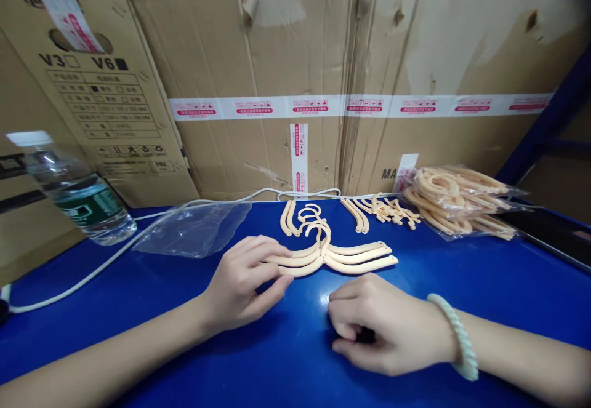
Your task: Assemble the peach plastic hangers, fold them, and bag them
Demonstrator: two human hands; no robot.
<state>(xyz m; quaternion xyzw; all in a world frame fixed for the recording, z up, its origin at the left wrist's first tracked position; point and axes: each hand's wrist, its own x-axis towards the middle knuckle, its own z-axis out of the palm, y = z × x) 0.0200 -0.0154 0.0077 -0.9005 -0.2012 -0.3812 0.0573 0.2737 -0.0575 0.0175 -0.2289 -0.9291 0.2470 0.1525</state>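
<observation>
Several cream plastic folding clothes hangers (344, 258) lie stacked in the middle of the blue table, arms spread left and right and hooks pointing away from me. My left hand (252, 282) grips the left ends of the stack, fingers over them and thumb at the near side. Just in front of the right arms, my right hand (388, 328) rests loosely curled with nothing visible in it, a pale green bracelet (455, 334) on its wrist. Behind the stack lie loose hanger arms (289, 218), more loose arms (355, 216) and a pile of small hook pieces (390, 208).
Bagged hanger parts (455, 202) sit at the back right beside a dark flat device (549, 236). A clear plastic bag (196, 229), a white cable (87, 282) and a water bottle (80, 192) are on the left. Cardboard boxes (258, 57) form a wall behind the blue table (286, 359).
</observation>
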